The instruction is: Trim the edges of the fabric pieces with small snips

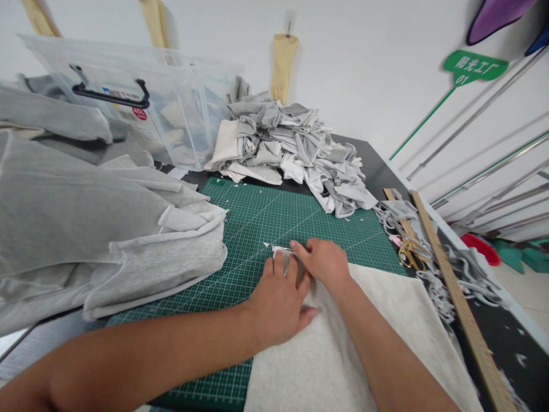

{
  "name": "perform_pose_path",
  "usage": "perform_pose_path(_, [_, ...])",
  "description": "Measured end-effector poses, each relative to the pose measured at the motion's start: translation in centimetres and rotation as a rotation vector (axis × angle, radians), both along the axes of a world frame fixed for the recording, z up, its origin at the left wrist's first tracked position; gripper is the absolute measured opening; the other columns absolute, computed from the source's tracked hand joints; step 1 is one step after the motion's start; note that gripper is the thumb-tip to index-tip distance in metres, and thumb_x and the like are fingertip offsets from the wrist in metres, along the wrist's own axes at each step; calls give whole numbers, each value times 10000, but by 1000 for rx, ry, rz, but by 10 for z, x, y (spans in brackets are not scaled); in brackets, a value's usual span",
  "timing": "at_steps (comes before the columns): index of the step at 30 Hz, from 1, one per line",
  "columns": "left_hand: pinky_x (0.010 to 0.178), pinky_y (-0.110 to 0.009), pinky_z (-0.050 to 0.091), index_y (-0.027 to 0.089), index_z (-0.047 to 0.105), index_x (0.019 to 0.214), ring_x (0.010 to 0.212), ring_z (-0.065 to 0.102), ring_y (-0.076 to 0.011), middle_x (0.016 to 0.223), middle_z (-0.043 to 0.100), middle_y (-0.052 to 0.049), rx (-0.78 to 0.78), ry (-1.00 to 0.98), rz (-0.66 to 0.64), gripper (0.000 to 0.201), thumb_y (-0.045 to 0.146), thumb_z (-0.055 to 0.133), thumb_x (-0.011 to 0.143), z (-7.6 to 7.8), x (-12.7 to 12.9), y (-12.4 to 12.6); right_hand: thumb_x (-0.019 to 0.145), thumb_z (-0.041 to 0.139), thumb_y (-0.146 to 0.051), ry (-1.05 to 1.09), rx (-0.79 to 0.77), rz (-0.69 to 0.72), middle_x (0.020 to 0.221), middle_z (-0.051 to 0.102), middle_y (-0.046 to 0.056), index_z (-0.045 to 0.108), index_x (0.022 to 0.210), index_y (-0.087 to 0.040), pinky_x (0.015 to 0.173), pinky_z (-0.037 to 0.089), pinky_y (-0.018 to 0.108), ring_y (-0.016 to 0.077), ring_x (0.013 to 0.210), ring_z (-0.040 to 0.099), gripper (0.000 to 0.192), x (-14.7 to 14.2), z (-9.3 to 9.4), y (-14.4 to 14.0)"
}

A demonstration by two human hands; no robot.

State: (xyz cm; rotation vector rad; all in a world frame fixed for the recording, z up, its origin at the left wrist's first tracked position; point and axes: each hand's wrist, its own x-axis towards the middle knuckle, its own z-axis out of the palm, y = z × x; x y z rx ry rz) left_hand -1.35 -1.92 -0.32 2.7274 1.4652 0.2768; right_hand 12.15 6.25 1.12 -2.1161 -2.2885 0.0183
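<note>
A light oatmeal-coloured cloth lies on the green cutting mat. My left hand rests palm down on its upper left corner, fingers spread and pressing the fabric. Just right of it, my right hand is closed at the cloth's top edge. A slim silver blade sticks out leftward from under its fingers. The handle is hidden, so I cannot tell what kind of cutter it is. Small white scraps lie by the blade's tip.
Grey garments are heaped at left, before a clear plastic bin. A pile of grey and white cloth stands behind the mat. Gold-handled scissors, fabric strips and a wooden ruler lie at right.
</note>
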Motion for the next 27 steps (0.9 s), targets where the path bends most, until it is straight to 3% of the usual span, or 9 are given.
perform_pose_path(27, [1022,-593,221,123,318,1415,1323,236,-468,1440,303,-239,-1,-6,-17,721,602,365,878,2,-2,1,848,266,-715,-3,-15,1,685,661,61,651,686,-226,566,327,285,195,671,603,644,3,-2,2])
